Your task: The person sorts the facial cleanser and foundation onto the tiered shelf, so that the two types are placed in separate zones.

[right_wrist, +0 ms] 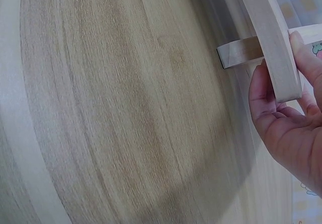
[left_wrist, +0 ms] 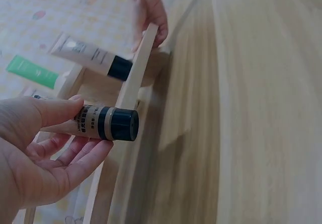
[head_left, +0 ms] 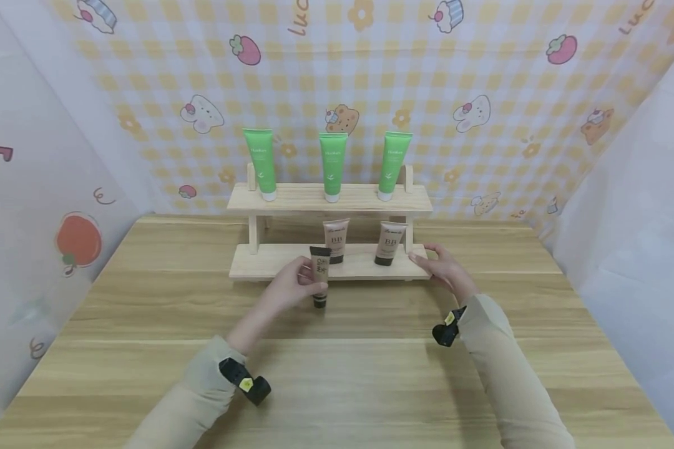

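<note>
My left hand pinches a small beige tube with a dark cap between thumb and fingers, cap downward, just in front of the lower shelf. In the left wrist view the black cap of this tube points away from the palm. My right hand grips the right end of the two-tier wooden stand, thumb on top and fingers beneath the lower board. Two pinkish BB cream tubes, one near the middle and one at the right, stand on that board on their dark caps.
Three green tubes stand on the upper shelf: left, middle and right. The stand is on a wooden table, before a checked cloth backdrop. White side sheets flank the table.
</note>
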The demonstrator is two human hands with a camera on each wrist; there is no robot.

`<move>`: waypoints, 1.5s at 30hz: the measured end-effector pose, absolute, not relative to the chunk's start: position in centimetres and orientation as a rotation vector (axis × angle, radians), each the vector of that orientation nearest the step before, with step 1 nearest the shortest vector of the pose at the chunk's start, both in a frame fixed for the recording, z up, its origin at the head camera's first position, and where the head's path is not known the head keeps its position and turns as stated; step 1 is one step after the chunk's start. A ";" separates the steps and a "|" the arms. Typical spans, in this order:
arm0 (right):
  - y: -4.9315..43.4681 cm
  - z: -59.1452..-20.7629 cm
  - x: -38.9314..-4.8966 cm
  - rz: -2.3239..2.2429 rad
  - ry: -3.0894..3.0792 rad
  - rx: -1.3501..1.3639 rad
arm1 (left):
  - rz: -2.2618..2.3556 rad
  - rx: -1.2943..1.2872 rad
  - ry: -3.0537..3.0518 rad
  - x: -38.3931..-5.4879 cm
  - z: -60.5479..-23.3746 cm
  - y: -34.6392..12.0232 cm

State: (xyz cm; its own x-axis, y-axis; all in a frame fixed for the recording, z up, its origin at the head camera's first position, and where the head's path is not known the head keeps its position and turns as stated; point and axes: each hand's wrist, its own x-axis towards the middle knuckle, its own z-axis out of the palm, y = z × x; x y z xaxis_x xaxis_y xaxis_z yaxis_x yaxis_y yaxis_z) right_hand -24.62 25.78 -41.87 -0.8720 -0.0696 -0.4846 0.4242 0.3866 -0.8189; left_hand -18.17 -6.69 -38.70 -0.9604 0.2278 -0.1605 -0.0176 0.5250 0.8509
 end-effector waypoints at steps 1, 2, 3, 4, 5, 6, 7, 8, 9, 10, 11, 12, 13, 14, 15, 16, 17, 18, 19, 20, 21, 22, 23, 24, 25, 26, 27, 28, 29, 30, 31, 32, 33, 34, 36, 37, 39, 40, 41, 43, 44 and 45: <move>25.8 -41.9 -24.6 -1.488 2.211 0.305 | 1.408 0.164 2.520 -18.3 -38.6 -7.1; 25.8 -41.9 -24.7 -1.483 2.213 0.304 | 1.405 0.159 2.526 -18.4 -38.5 -7.6; 25.8 -41.9 -24.7 -1.476 2.217 0.305 | 1.406 0.145 2.531 -18.5 -38.5 -7.9; 25.8 -41.9 -24.7 -1.468 2.223 0.307 | 1.408 0.137 2.534 -18.7 -38.5 -8.3; 25.8 -41.9 -24.7 -1.460 2.229 0.307 | 1.412 0.130 2.539 -18.8 -38.5 -8.6; 25.8 -41.9 -24.7 -1.456 2.231 0.309 | 1.414 0.127 2.546 -18.9 -38.5 -8.9; 25.8 -41.9 -24.7 -1.450 2.236 0.309 | 1.413 0.124 2.556 -19.0 -38.5 -9.1; 25.8 -41.9 -24.7 -1.446 2.241 0.310 | 1.411 0.120 2.564 -19.2 -38.5 -9.3; 25.8 -41.9 -24.7 -1.443 2.246 0.311 | 1.416 0.111 2.567 -19.3 -38.6 -9.5; 25.8 -41.9 -24.7 -1.439 2.250 0.314 | 1.420 0.109 2.572 -19.4 -38.5 -9.7; 25.8 -41.9 -24.7 -1.435 2.254 0.314 | 1.421 0.105 2.578 -19.5 -38.5 -9.8; 25.8 -41.9 -24.7 -1.429 2.259 0.314 | 1.419 0.106 2.585 -19.6 -38.5 -9.9; 25.8 -41.9 -24.7 -1.422 2.265 0.315 | 1.420 0.103 2.589 -19.7 -38.4 -10.1; 25.8 -41.9 -24.8 -1.422 2.266 0.318 | 1.419 0.100 2.594 -19.8 -38.4 -10.2; 25.8 -41.9 -24.8 -1.421 2.267 0.318 | 1.418 0.093 2.598 -19.9 -38.3 -10.3; 25.8 -41.9 -24.8 -1.421 2.267 0.318 | 1.414 0.084 2.603 -20.0 -38.2 -10.4; 25.8 -41.9 -24.8 -1.422 2.265 0.316 | 1.412 0.071 2.606 -20.0 -38.2 -10.5; 25.8 -41.9 -24.8 -1.427 2.263 0.317 | 1.411 0.063 2.608 -20.1 -38.1 -10.6; 25.8 -42.0 -24.8 -1.435 2.257 0.318 | 1.412 0.053 2.608 -20.2 -38.0 -10.7; 25.8 -42.0 -24.8 -1.437 2.255 0.317 | 1.417 0.040 2.608 -20.2 -38.0 -10.8; 25.8 -42.0 -24.8 -1.440 2.253 0.315 | 1.425 0.031 2.606 -20.3 -37.9 -10.9; 25.8 -42.0 -24.7 -1.444 2.249 0.314 | 1.433 0.023 2.603 -20.3 -37.9 -10.9; 25.8 -42.0 -24.7 -1.446 2.247 0.313 | 1.440 0.025 2.604 -20.3 -37.8 -11.0; 25.8 -42.0 -24.7 -1.453 2.241 0.314 | 1.447 0.024 2.602 -20.4 -37.8 -11.1; 25.8 -42.0 -24.7 -1.456 2.238 0.314 | 1.454 0.022 2.600 -20.4 -37.7 -11.2; 25.8 -42.0 -24.7 -1.460 2.234 0.313 | 1.460 0.020 2.599 -20.4 -37.6 -11.2; 25.8 -42.0 -24.6 -1.467 2.228 0.312 | 1.463 0.022 2.598 -20.4 -37.5 -11.3; 25.8 -42.0 -24.6 -1.476 2.221 0.314 | 1.464 0.019 2.600 -20.4 -37.4 -11.3; 25.8 -42.0 -24.6 -1.478 2.218 0.313 | 1.463 0.020 2.605 -20.4 -37.3 -11.4; 25.8 -42.0 -24.6 -1.488 2.210 0.315 | 1.464 0.014 2.605 -20.4 -37.2 -11.5; 25.8 -42.0 -24.6 -1.493 2.206 0.316 | 1.463 0.009 2.609 -20.4 -37.1 -11.5; 25.8 -42.0 -24.6 -1.498 2.201 0.317 | 1.466 0.004 2.611 -20.5 -37.1 -11.5; 25.8 -42.0 -24.6 -1.499 2.200 0.315 | 1.471 -0.004 2.612 -20.5 -37.0 -11.6; 25.8 -42.0 -24.6 -1.504 2.196 0.316 | 1.478 -0.014 2.612 -20.5 -36.9 -11.6; 25.8 -41.9 -24.6 -1.511 2.187 0.317 | 1.491 -0.023 2.616 -20.6 -36.8 -11.8; 25.8 -41.9 -24.6 -1.511 2.186 0.315 | 1.503 -0.024 2.616 -20.7 -36.8 -11.8; 25.8 -41.9 -24.6 -1.510 2.184 0.312 | 1.509 -0.029 2.625 -20.8 -36.7 -12.0; 25.8 -41.9 -24.6 -1.511 2.182 0.313 | 1.518 -0.030 2.624 -20.9 -36.6 -12.0; 25.8 -41.9 -24.6 -1.508 2.183 0.313 | 1.525 -0.030 2.626 -21.0 -36.6 -12.1; 25.8 -41.9 -24.6 -1.500 2.188 0.312 | 1.536 -0.035 2.625 -21.1 -36.5 -12.2; 25.8 -41.9 -24.6 -1.497 2.190 0.313 | 1.538 -0.042 2.624 -21.2 -36.5 -12.3; 25.8 -41.9 -24.6 -1.496 2.191 0.314 | 1.545 -0.044 2.622 -21.2 -36.5 -12.3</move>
State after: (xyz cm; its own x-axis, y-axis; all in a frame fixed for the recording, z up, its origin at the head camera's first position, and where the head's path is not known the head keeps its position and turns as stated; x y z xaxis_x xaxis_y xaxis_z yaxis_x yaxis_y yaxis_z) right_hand -24.59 25.81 -41.90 -0.8655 -0.0709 -0.4958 0.4360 0.3808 -0.8154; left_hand -21.23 -12.34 -36.49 -0.9948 0.0249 -0.0983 -0.0740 0.4853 0.8712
